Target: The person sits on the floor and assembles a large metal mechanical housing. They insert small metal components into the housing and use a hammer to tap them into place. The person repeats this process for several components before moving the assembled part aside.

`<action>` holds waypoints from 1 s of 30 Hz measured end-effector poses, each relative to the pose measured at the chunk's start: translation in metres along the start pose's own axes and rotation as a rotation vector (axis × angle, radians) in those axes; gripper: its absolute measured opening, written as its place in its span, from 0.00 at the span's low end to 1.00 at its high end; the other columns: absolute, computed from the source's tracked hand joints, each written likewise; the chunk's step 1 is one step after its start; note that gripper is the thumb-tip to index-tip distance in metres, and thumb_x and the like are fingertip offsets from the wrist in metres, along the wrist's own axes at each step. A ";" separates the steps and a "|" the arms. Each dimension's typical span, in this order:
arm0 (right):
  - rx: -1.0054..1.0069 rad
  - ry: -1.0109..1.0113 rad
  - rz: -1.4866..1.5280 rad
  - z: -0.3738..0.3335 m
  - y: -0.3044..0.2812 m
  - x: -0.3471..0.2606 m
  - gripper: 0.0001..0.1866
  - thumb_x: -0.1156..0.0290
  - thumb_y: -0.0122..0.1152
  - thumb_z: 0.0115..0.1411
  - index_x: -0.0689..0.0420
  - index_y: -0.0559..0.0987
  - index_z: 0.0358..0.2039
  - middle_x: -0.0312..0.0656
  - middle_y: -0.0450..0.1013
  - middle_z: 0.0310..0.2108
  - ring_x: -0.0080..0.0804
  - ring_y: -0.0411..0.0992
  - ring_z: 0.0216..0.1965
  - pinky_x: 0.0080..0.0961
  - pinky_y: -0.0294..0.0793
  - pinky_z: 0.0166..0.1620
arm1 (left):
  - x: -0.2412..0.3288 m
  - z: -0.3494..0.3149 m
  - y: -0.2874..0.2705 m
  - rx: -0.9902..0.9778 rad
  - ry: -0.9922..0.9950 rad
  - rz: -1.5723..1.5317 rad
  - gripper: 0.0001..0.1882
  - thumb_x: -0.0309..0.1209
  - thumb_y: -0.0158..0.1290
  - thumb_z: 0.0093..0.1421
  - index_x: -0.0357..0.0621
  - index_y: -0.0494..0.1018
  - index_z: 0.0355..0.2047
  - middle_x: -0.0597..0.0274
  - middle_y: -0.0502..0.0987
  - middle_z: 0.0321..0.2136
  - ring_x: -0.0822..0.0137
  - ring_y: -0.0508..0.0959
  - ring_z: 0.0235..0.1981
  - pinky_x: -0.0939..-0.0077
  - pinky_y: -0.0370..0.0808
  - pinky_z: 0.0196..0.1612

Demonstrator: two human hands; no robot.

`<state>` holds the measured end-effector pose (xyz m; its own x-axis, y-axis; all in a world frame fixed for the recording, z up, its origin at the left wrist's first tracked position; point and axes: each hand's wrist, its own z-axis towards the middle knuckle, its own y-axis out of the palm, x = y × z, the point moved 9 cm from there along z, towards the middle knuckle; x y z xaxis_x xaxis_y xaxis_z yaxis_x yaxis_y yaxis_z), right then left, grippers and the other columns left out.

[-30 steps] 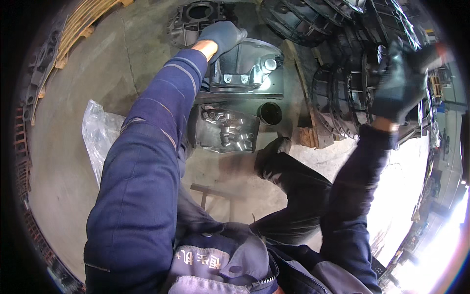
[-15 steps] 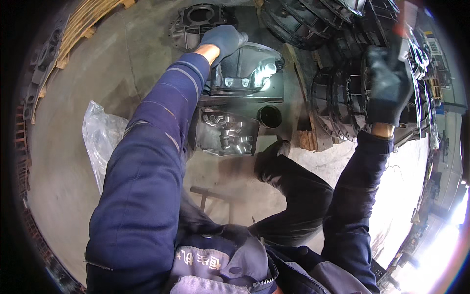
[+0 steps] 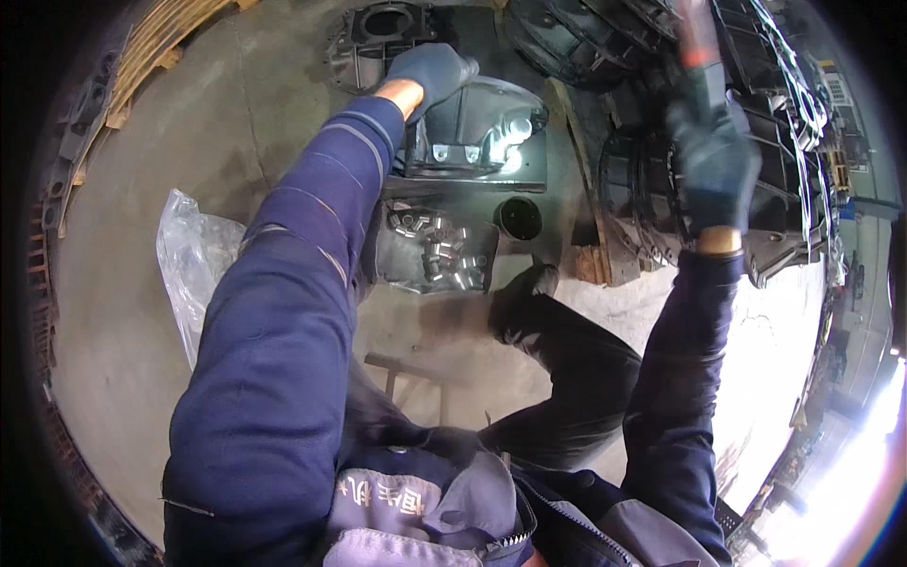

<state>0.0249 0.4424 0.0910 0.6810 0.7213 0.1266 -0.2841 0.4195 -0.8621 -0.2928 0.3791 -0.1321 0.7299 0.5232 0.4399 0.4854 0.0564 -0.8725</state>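
Observation:
My left hand point(image 3: 430, 77), in a dark grey glove, is closed at the upper left rim of a grey cast metal housing point(image 3: 458, 128). Its fingertips are partly hidden. A short shiny cylinder point(image 3: 517, 128) stands out brightly on the housing's right side. My right hand point(image 3: 715, 165), gloved and blurred by motion, is raised at the right and gripped round a hammer point(image 3: 699, 57). The hammer has a red band and is badly smeared; its far end reaches the upper edge of the picture.
Dark ribbed housings point(image 3: 652, 180) are stacked at the right beside a wooden pallet point(image 3: 593, 265). Below the work lie a tray of small metal sleeves point(image 3: 439, 255) and a round black container point(image 3: 520, 219). Another casting point(image 3: 383, 42) sits behind; a clear plastic bag point(image 3: 194, 265) lies left.
My right hand and the hammer have swung leftward, toward the housing. My left hand stays at the housing's rim, almost unmoved.

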 end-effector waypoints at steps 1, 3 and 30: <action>0.119 0.311 0.498 0.008 -0.010 0.023 0.08 0.67 0.63 0.65 0.55 0.83 0.31 0.38 0.77 0.23 0.27 0.72 0.19 0.25 0.71 0.23 | 0.000 0.003 -0.001 -0.023 -0.001 -0.019 0.29 0.53 0.48 0.66 0.41 0.81 0.51 0.40 0.79 0.52 0.43 0.79 0.55 0.56 0.73 0.59; 0.419 0.174 0.666 -0.002 -0.028 -0.001 0.06 0.68 0.63 0.65 0.56 0.82 0.32 0.35 0.76 0.23 0.22 0.70 0.19 0.23 0.69 0.22 | 0.001 0.002 -0.001 -0.007 -0.002 -0.012 0.29 0.53 0.48 0.66 0.41 0.81 0.51 0.41 0.80 0.52 0.44 0.79 0.56 0.56 0.73 0.59; -0.473 0.317 0.281 -0.112 0.135 0.005 0.14 0.58 0.64 0.60 0.57 0.81 0.36 0.63 0.78 0.33 0.62 0.79 0.39 0.51 0.79 0.38 | 0.011 -0.004 0.011 -0.009 0.085 -0.037 0.32 0.54 0.43 0.66 0.37 0.83 0.42 0.35 0.80 0.45 0.39 0.81 0.50 0.50 0.74 0.56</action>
<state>0.0657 0.4415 -0.0796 0.8111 0.5399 -0.2248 -0.2016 -0.1028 -0.9741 -0.2773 0.3827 -0.1361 0.7496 0.4469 0.4883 0.5166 0.0661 -0.8537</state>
